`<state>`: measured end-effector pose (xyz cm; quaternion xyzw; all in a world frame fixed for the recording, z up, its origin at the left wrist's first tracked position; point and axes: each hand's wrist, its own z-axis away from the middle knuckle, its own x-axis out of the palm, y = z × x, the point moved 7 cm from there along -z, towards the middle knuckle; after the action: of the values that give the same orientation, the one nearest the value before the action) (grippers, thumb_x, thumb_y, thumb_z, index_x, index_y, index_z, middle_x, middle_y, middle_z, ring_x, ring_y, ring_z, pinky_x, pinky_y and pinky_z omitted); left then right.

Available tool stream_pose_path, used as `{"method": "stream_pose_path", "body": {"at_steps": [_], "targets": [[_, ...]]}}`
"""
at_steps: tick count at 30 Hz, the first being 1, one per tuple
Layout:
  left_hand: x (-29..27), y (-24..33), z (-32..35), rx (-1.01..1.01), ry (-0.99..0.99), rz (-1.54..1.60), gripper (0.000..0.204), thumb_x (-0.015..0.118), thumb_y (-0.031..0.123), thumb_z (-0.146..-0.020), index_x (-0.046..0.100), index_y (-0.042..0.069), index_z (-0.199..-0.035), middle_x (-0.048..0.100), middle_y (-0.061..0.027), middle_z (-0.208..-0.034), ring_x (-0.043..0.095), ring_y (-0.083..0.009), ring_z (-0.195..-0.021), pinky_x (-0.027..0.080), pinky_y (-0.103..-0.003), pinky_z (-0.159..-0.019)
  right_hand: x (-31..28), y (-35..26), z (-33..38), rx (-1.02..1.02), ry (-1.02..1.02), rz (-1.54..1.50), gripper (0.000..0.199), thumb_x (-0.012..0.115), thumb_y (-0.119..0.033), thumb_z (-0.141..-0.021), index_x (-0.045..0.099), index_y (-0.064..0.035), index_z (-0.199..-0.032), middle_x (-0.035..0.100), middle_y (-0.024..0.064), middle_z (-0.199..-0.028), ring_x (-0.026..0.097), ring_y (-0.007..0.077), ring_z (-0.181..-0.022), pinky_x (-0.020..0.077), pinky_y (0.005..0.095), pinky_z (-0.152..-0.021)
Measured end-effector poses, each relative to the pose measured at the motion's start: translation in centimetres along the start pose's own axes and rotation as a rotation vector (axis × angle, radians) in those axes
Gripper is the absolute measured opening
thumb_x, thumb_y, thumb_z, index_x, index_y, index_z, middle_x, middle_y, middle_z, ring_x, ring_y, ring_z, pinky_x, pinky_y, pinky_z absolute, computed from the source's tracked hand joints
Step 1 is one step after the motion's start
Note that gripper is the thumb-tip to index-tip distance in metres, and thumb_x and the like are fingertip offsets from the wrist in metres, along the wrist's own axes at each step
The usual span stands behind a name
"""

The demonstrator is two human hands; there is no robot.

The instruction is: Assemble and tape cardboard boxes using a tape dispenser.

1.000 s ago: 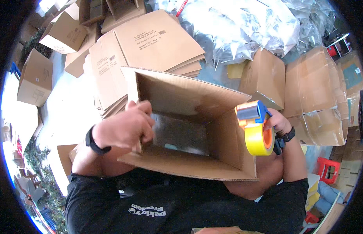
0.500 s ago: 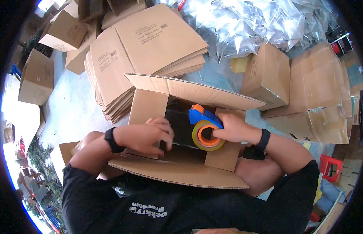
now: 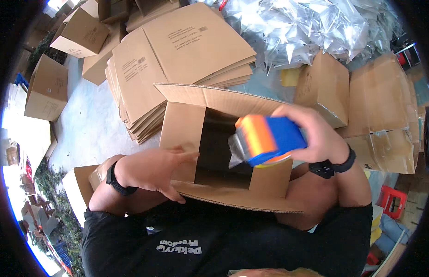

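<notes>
An open cardboard box stands between my knees, its flaps spread outward and its inside dark. My right hand grips a blue and orange tape dispenser above the box's right side. A bit of clear tape hangs from the dispenser's left end, and the dispenser is blurred by motion. At the box's left side is my left hand, fingers spread and thumb apart, with nothing in it. Its fingertips are over the left flap and its thumb is near the near flap.
Beyond the box lies a stack of flattened cartons. Silvery plastic-wrapped star shapes pile up at the far right. Closed cartons stand on the right, open boxes on the left. A red stool is at the right.
My right hand has lifted and turned the tape dispenser, so its tape end now points left. My left hand has moved left and toward me, spreading its fingers.
</notes>
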<state>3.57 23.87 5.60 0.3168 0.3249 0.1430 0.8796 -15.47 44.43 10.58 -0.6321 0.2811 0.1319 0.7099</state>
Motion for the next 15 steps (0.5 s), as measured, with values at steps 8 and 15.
{"method": "stream_pose_path", "body": {"at_steps": [8,15], "targets": [[-1.6,-1.5,0.8,-0.228,0.276,-0.298,0.119,0.087,0.061,-0.064,0.038,-0.007,-0.149,0.053,-0.0240,-0.140,0.044,-0.0407,-0.137,0.045,-0.048,-0.106,-2.8,0.9,1.2,0.148,0.170,-0.026,0.069,0.077,-0.021,-0.073,0.053,0.0063,-0.132,0.068,0.0175,-0.108,0.068,0.0251,-0.098,0.0520,0.0348,-0.088],[0.4,-8.8,-1.7,-0.733,0.494,-0.177,0.133,0.086,0.058,-0.066,0.017,-0.021,-0.148,0.064,-0.0358,-0.117,0.065,-0.0471,-0.108,0.054,-0.046,-0.092,2.1,-1.2,2.0,0.168,-0.391,0.005,0.063,0.078,-0.029,-0.070,0.062,0.0001,-0.123,0.069,0.0234,-0.091,0.070,0.0384,-0.081,0.0544,0.0440,-0.075]]}}
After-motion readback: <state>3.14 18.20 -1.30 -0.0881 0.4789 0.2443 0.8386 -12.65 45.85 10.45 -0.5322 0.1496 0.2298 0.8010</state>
